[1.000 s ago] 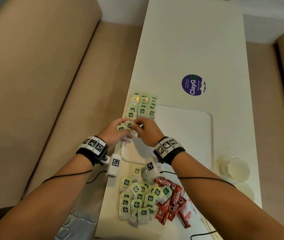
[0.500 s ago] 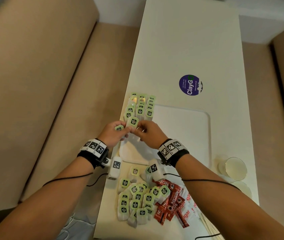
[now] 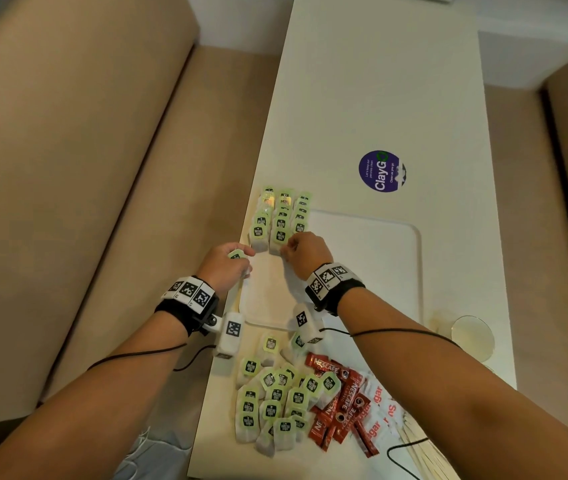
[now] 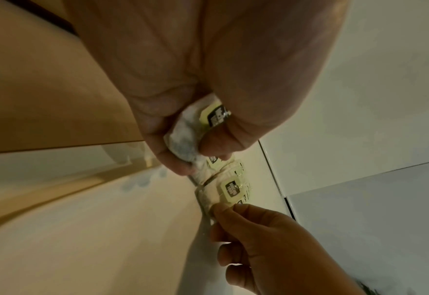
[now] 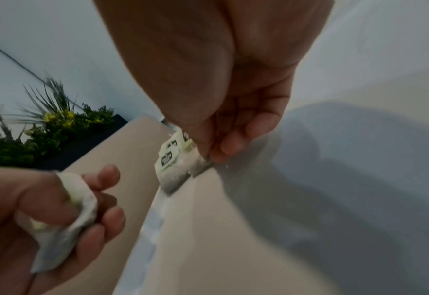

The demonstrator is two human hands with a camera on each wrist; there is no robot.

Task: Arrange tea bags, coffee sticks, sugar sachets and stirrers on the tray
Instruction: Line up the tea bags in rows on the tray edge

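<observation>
Green-tagged tea bags (image 3: 281, 216) overlap in rows at the tray (image 3: 372, 258) corner, keeping tags readable.
Right hand (image 3: 305, 252) pinches the row's nearest bag to seat it; left hand (image 3: 227, 266) curls around a spare tea bag (image 3: 236, 254), ready.

Warm, dim indoor light lit the head view sharply, its edges bowed; both wrist views were soft, blurred and shadowed.
</observation>
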